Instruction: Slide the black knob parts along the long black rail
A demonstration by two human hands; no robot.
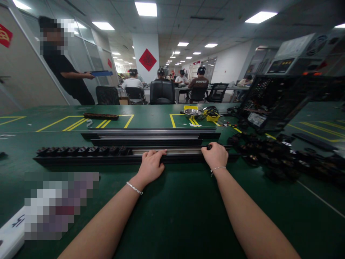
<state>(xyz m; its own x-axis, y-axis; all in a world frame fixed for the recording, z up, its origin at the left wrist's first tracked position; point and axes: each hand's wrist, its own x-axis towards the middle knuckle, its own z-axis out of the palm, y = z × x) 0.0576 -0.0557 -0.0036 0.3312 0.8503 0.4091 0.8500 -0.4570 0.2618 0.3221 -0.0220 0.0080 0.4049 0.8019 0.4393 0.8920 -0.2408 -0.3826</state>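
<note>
A long black rail (88, 160) with a pale metal channel lies across the table in front of me. Several black modules (93, 151) stand in a row on its left half. My left hand (151, 164) grips the rail near its middle, fingers over the top and thumb on the near side. At the rail's right end, my right hand (216, 156) is closed on a small black module (209, 146), mostly hidden by the fingers. Just behind lie more black rails (147, 142), with no modules visible on them.
Loose black modules (280, 156) are heaped at right, before an open black computer case (272, 100). A metal bowl (192, 113) and cables sit at the back. A brown-black strip (101, 116) lies back left. A person (63, 64) stands left, holding a blue object.
</note>
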